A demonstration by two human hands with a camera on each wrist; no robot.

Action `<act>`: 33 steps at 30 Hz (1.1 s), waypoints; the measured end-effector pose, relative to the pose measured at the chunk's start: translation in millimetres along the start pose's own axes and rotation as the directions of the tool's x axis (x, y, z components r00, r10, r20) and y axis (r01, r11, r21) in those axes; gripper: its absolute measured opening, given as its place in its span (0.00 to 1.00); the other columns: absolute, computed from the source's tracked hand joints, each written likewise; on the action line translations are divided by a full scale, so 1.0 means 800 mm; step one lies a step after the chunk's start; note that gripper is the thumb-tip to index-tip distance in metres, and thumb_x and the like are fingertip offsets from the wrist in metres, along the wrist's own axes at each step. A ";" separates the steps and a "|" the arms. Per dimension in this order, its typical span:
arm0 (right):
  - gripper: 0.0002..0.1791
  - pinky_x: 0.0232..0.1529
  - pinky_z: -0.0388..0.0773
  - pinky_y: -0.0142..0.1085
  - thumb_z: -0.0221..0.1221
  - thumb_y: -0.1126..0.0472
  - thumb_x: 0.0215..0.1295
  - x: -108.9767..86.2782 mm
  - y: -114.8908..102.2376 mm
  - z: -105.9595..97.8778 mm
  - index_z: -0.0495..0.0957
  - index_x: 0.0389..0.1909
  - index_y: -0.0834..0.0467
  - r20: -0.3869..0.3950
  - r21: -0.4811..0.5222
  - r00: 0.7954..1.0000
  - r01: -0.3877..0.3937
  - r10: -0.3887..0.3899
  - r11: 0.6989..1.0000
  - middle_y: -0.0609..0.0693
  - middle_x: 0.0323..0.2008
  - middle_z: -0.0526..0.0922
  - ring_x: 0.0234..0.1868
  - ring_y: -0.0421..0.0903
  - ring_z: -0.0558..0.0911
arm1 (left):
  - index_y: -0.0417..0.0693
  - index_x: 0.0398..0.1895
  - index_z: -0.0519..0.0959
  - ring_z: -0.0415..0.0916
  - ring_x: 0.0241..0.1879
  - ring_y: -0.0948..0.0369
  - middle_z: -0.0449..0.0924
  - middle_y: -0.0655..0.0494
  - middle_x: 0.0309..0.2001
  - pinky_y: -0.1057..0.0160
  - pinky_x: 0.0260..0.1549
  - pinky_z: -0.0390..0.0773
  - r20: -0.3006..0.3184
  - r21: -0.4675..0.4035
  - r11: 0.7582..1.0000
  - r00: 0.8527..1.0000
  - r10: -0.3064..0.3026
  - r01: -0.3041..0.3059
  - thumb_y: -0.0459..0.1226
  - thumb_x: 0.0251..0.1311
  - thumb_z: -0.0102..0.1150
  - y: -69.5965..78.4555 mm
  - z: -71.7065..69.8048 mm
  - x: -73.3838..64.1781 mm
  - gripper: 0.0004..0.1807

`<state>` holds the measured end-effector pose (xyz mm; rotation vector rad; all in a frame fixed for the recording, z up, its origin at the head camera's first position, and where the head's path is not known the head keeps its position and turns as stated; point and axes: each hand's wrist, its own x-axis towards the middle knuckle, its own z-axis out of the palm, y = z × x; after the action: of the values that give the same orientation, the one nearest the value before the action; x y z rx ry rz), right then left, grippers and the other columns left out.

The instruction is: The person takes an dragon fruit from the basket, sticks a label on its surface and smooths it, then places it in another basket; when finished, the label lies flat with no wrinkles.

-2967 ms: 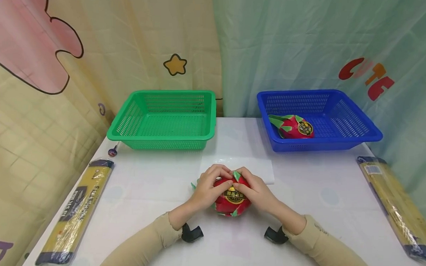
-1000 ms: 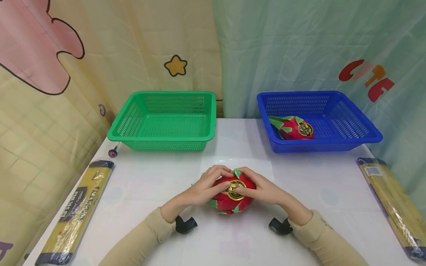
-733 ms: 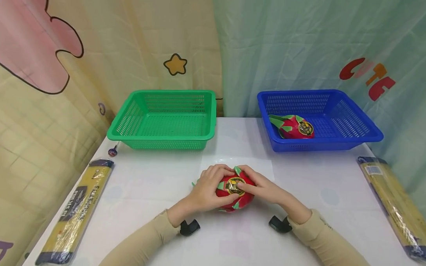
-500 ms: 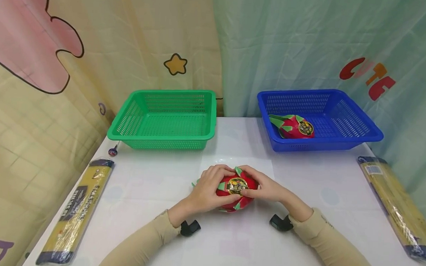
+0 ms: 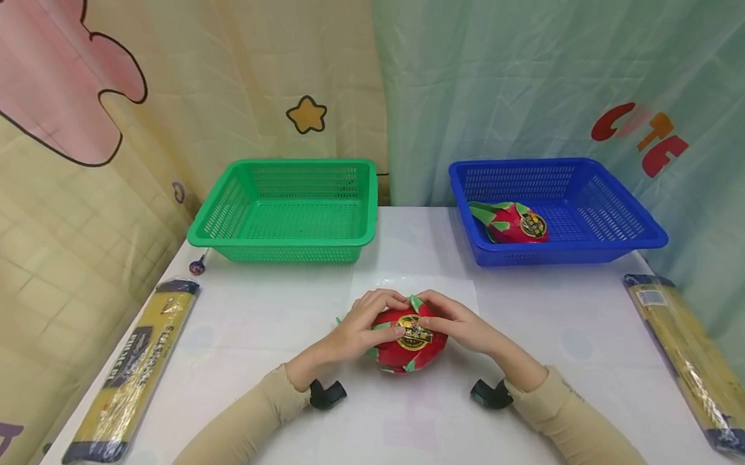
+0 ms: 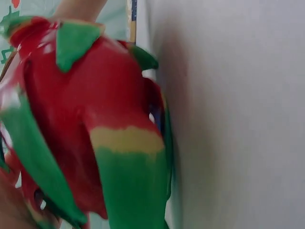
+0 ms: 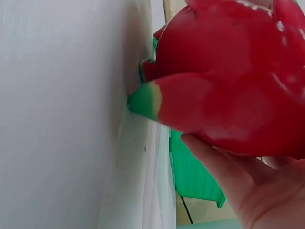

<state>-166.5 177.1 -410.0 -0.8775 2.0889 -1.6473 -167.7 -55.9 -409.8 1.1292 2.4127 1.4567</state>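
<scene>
In the head view, a red dragon fruit with green-tipped scales and a black-and-gold sticker sits at the middle of the white table. My left hand grips it from the left, fingers bent over the top and thumb across the front by the sticker. From the right, my right hand holds it the same way, thumb at the sticker's upper edge. The left wrist view is filled by the scaly side of the dragon fruit. Under its smooth red side, the right wrist view shows my right hand's fingers.
A green basket stands at the back left. At the back right, a blue basket holds another dragon fruit. Long yellow spaghetti packs lie at left and right. A lollipop lies near the green basket.
The dragon fruit has turned a little between my hands, and its sticker now sits tilted. My left hand has slid slightly left, its thumb higher; my right thumb has also shifted up.
</scene>
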 end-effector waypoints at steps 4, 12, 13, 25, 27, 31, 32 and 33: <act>0.17 0.48 0.75 0.40 0.48 0.62 0.69 0.000 -0.004 0.004 0.69 0.55 0.64 -0.024 0.021 0.999 -0.042 0.042 0.999 0.58 0.47 0.77 0.47 0.49 0.76 | 0.50 0.49 0.73 0.62 0.57 0.59 0.70 0.57 0.55 0.48 0.55 0.58 -0.039 0.008 1.000 0.999 -0.019 0.019 0.42 0.62 0.52 0.003 0.003 -0.001 0.13; 0.17 0.50 0.74 0.38 0.43 0.57 0.74 -0.001 -0.010 0.009 0.68 0.55 0.62 -0.015 -0.007 0.996 -0.089 0.088 0.996 0.55 0.47 0.76 0.49 0.48 0.75 | 0.47 0.40 0.78 0.65 0.54 0.56 0.75 0.55 0.49 0.46 0.57 0.52 -0.123 -0.114 0.985 0.981 -0.147 0.133 0.37 0.59 0.55 0.013 0.009 0.001 0.07; 0.16 0.49 0.75 0.38 0.44 0.57 0.73 -0.001 -0.010 0.011 0.68 0.55 0.61 -0.009 -0.016 0.997 -0.078 0.078 0.997 0.54 0.47 0.77 0.49 0.47 0.76 | 0.46 0.38 0.78 0.65 0.54 0.56 0.76 0.54 0.49 0.46 0.58 0.53 -0.127 -0.144 0.979 0.978 -0.164 0.146 0.36 0.59 0.55 0.015 0.010 0.001 0.07; 0.26 0.44 0.78 0.38 0.61 0.57 0.62 -0.014 -0.006 0.007 0.66 0.61 0.50 0.014 -0.138 0.996 -0.087 0.089 0.987 0.49 0.48 0.78 0.45 0.46 0.79 | 0.43 0.39 0.79 0.64 0.54 0.58 0.74 0.55 0.48 0.53 0.55 0.68 -0.074 -0.309 0.929 0.969 -0.237 0.204 0.35 0.60 0.57 0.020 0.012 0.001 0.07; 0.30 0.43 0.79 0.38 0.64 0.56 0.59 -0.018 -0.006 0.002 0.66 0.62 0.49 0.027 -0.155 0.995 -0.090 0.095 0.984 0.48 0.49 0.78 0.45 0.46 0.79 | 0.44 0.41 0.79 0.64 0.54 0.58 0.74 0.55 0.48 0.52 0.56 0.66 -0.082 -0.279 0.941 0.972 -0.221 0.190 0.36 0.60 0.58 0.021 0.014 0.000 0.08; 0.30 0.44 0.78 0.38 0.64 0.57 0.59 -0.029 -0.011 -0.010 0.66 0.62 0.49 0.050 -0.160 0.993 -0.093 0.103 0.983 0.49 0.51 0.77 0.45 0.47 0.79 | 0.44 0.43 0.77 0.66 0.55 0.57 0.74 0.53 0.50 0.49 0.58 0.62 -0.082 -0.208 0.968 0.984 -0.160 0.140 0.36 0.62 0.56 0.029 0.017 -0.001 0.09; 0.30 0.44 0.78 0.38 0.64 0.58 0.59 -0.033 -0.012 -0.014 0.66 0.62 0.50 0.054 -0.158 0.993 -0.099 0.109 0.982 0.50 0.52 0.76 0.46 0.47 0.79 | 0.42 0.44 0.76 0.67 0.55 0.55 0.74 0.51 0.50 0.48 0.58 0.62 -0.077 -0.203 0.970 0.985 -0.154 0.136 0.35 0.63 0.55 0.035 0.015 -0.001 0.09; 0.30 0.45 0.78 0.38 0.64 0.58 0.59 -0.038 -0.013 -0.020 0.66 0.62 0.51 0.060 -0.156 0.991 -0.105 0.116 0.982 0.51 0.52 0.76 0.47 0.46 0.78 | 0.41 0.46 0.76 0.68 0.55 0.55 0.74 0.49 0.51 0.47 0.58 0.61 -0.069 -0.201 0.971 0.987 -0.147 0.131 0.35 0.64 0.54 0.033 0.015 0.000 0.10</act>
<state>-150.3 207.3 -399.2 -0.8352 2.1966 -1.3977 -148.1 -40.5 -395.0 0.8548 2.2847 1.6816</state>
